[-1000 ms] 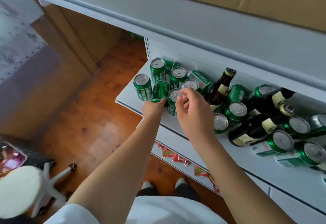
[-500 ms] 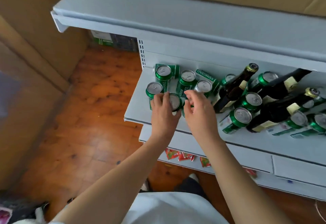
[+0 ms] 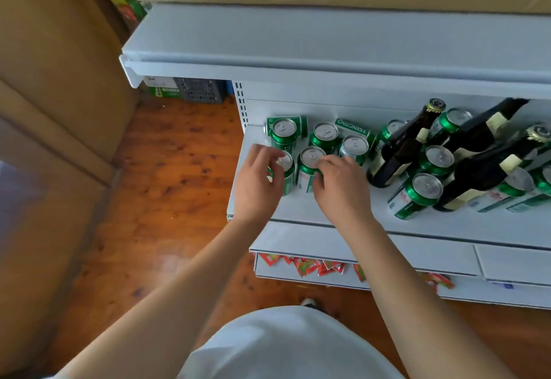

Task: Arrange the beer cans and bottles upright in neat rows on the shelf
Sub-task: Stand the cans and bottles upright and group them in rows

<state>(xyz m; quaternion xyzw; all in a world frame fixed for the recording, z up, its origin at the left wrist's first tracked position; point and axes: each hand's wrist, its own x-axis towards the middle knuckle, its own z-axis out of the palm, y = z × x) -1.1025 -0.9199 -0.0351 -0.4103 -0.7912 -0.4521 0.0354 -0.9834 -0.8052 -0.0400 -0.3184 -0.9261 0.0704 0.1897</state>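
Several green beer cans stand upright at the left end of the white shelf. My left hand grips the front-left can from its left side. My right hand pinches the rim of the can beside it. Behind them stand more upright cans, with two cans lying flat at the back wall. Further right, dark brown bottles lean among jumbled cans.
An upper white shelf overhangs the cans and carries a cardboard box. Lower shelves with red packets sit below. Wooden floor and cardboard boxes lie to the left; a dark crate stands behind the shelving.
The can my left hand held tilted a second ago now stands upright at the front left. My right hand stays on the neighbouring can. The camera has shifted left and nearer.
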